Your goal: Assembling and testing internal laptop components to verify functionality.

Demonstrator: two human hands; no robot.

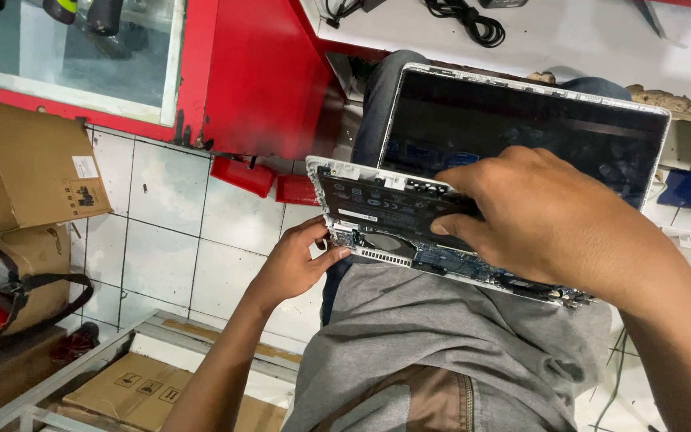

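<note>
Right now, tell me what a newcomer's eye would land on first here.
First, the opened laptop resting on the person's lap in the middle of the view, its cover off so the black battery and circuit board show. The right hand lies over the battery, fingers on its edge, while the left hand steadies the laptop's near corner. Behind them, a bright red cabinet stands on the white tiled floor, with cardboard boxes at left.

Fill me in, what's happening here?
A person has an opened white laptop on their lap, its inner boards exposed. The left hand steadies the base's corner near the round fan. The right hand grips the flat black battery pack. Brown cardboard boxes sit on the white tiled floor.
</note>
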